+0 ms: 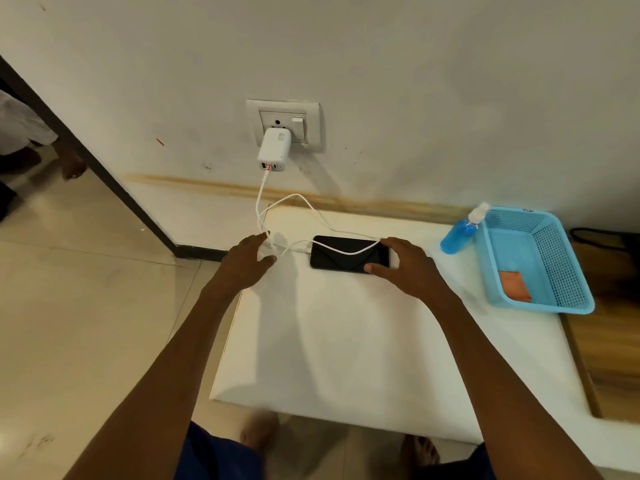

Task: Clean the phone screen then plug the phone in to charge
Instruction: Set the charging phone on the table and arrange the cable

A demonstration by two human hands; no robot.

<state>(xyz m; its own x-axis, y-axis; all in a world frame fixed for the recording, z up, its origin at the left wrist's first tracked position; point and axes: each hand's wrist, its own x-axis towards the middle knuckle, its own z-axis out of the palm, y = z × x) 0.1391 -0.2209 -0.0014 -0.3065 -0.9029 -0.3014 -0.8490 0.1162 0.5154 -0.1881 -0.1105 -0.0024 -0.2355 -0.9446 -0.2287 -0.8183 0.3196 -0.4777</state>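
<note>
White tabletop (346,341) carried a blue basket (561,271) at its right edge, an orange cloth (515,285) inside. The black phone (348,252) lay flat near the wall, a white cable (346,251) draped over its screen. The right hand (407,268) pinched the phone's end; the left hand (247,261) hovered open beside the cable. A white charger (273,150) sat in the wall socket (311,116).
</note>
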